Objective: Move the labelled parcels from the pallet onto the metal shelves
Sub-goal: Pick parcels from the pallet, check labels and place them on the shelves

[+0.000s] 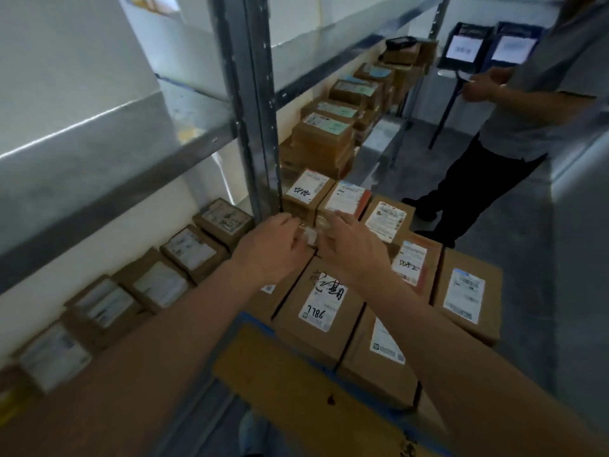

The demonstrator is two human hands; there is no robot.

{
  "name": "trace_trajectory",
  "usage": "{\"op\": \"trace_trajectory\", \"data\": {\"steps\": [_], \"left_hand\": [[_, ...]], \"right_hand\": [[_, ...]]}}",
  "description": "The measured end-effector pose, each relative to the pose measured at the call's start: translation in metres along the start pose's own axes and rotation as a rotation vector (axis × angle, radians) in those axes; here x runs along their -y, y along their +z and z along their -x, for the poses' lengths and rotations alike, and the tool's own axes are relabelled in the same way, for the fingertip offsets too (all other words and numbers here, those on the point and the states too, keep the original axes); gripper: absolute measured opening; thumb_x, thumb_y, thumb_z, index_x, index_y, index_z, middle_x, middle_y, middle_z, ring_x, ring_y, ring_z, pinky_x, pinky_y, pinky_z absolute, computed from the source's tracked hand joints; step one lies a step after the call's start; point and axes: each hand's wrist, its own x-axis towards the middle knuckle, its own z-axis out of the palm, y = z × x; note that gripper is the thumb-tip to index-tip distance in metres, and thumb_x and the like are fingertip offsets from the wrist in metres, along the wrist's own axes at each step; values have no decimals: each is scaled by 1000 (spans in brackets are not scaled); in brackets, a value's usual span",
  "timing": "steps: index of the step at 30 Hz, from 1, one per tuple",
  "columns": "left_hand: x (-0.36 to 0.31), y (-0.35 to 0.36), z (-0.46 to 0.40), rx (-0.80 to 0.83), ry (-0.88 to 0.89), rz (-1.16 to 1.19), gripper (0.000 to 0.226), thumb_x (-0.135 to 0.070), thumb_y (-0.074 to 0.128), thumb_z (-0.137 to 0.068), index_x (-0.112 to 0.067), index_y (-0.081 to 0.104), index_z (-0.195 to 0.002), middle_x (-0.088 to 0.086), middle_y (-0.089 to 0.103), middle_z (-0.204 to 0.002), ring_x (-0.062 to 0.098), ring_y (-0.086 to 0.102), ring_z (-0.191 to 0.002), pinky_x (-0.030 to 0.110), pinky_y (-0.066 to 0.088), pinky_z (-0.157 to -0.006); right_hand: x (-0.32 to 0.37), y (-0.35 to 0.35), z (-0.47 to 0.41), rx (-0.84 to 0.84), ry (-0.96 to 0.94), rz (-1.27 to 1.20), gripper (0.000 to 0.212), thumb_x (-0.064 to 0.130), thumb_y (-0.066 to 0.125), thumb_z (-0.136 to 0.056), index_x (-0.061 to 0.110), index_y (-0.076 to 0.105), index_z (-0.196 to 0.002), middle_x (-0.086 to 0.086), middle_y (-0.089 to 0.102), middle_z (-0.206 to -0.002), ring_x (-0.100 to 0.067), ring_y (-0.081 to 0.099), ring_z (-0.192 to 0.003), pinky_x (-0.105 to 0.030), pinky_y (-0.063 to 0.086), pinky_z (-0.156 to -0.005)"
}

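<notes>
Both hands, left hand (273, 245) and right hand (349, 249), reach a parcel (316, 225) on the pallet (257, 321), fingers' grip unclear; best taken squarely by both sides before lifting to the shelves (108, 179).

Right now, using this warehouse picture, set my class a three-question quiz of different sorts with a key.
1. True or false: both hands reach to the same small item above the parcels.
2. Which digits are handwritten on the nearest label? A 7786 B 1234 C 9050
3. Fill in: the parcels on the left shelf's bottom level lie label side ____.

Key: 1 true; 2 A; 3 up.
</notes>
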Motion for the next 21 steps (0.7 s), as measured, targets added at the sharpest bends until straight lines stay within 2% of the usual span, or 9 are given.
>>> {"op": "trace_trajectory", "data": {"steps": [3, 5, 7, 9, 11, 14, 16, 18, 21], "left_hand": [[16, -5, 42, -54, -103, 2, 43, -51, 32, -100, -19, 60, -108, -1, 57, -109, 18, 58, -98, 41, 52, -82], [22, -12, 72, -84, -181, -9, 38, -45, 39, -104, -16, 61, -114, 1, 58, -112, 19, 59, -98, 37, 50, -79], [27, -20, 102, -119, -238, 0, 44, -49, 36, -103, -16, 60, -119, 2, 60, -116, 21, 59, -100, 39, 51, -83], [33, -28, 133, -140, -307, -8, 46, -52, 32, -102, -18, 60, -115, 3, 59, -113, 21, 59, -99, 40, 52, -84], [41, -36, 163, -143, -379, -59, 40, -46, 36, -102, -16, 59, -114, 4, 57, -115, 24, 59, -102, 42, 51, -84], [53, -44, 207, -169, -463, -103, 49, -47, 33, -102, -14, 58, -129, 8, 57, -131, 28, 58, -113, 47, 53, -91], [59, -49, 238, -186, -492, -108, 63, -54, 21, -97, -14, 60, -125, 9, 59, -126, 29, 60, -108, 48, 54, -89], [64, -51, 265, -196, -511, -108, 65, -55, 17, -93, -15, 61, -119, 7, 60, -119, 28, 60, -105, 48, 55, -86], [66, -56, 317, -212, -602, -136, 63, -53, 19, -96, -17, 57, -131, 5, 59, -132, 27, 60, -115, 47, 55, -92]], "right_hand": [[26, 6, 8, 46, -125, -36, 36, 42, 40, -104, 19, 60, -123, -2, 59, -126, -24, 60, -111, -37, 50, -81], [47, 8, 15, 66, -215, -36, 39, 41, 39, -104, 19, 60, -129, -2, 59, -130, -24, 59, -115, -36, 49, -84], [70, 10, 24, 95, -276, -52, 42, 41, 40, -105, 16, 58, -133, -5, 56, -136, -25, 58, -120, -39, 48, -91], [93, 14, 32, 123, -328, -82, 42, 43, 41, -105, 16, 57, -133, -7, 56, -136, -26, 58, -118, -40, 49, -94], [116, 18, 41, 131, -388, -122, 41, 45, 39, -103, 19, 57, -130, -5, 58, -129, -25, 60, -111, -43, 53, -90], [150, 21, 56, 153, -487, -158, 39, 44, 39, -102, 19, 58, -125, -3, 58, -124, -24, 60, -106, -43, 54, -84], [173, 27, 70, 167, -555, -152, 42, 45, 38, -103, 19, 57, -130, -2, 58, -129, -23, 60, -111, -41, 54, -86], [193, 31, 81, 177, -615, -146, 43, 47, 36, -104, 20, 55, -132, -1, 57, -133, -22, 59, -114, -37, 51, -87], [231, 37, 108, 208, -723, -141, 37, 43, 39, -106, 18, 57, -128, -2, 59, -128, -24, 60, -110, -36, 48, -83]]}}
